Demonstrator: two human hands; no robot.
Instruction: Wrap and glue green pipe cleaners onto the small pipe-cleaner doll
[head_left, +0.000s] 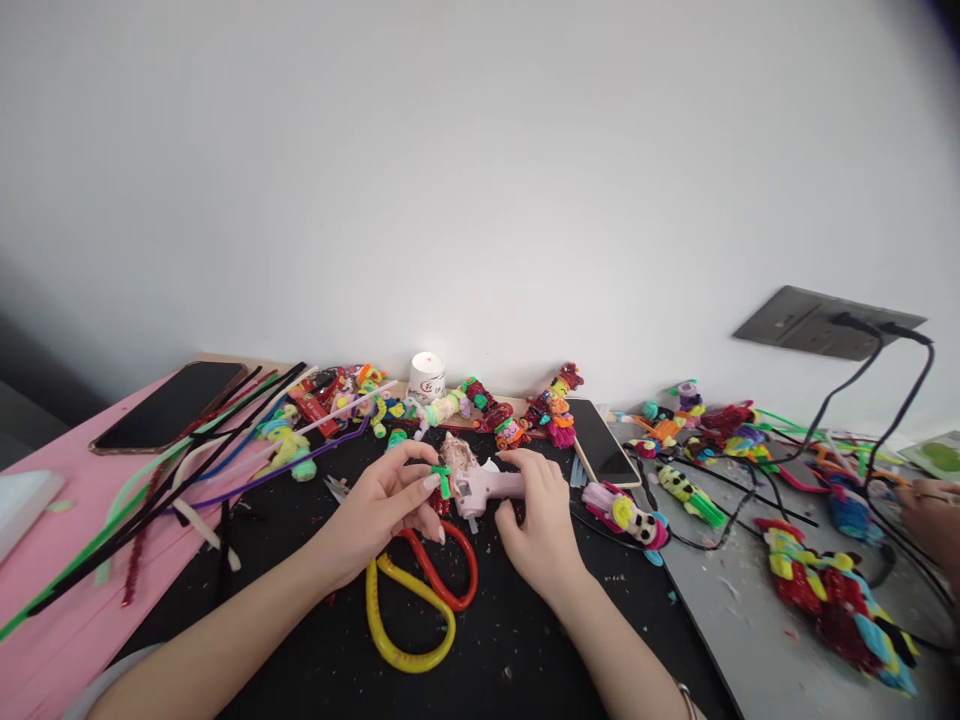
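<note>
Between the thumb and fingers of my left hand is a small green pipe-cleaner piece. My right hand has its fingers curled over the handle of a pale pink hot glue gun, which lies on the black mat. The gun's front end is close to the green piece. Beneath my left hand lie scissors with one yellow and one red handle loop; my hand covers part of them. A bit of red tinsel shows just below the green piece.
Colourful pipe-cleaner figures and a paper cup line the wall. Loose pipe cleaners and a phone lie left; another phone lies right. Black cords run to a wall socket. Another person's hand is at far right.
</note>
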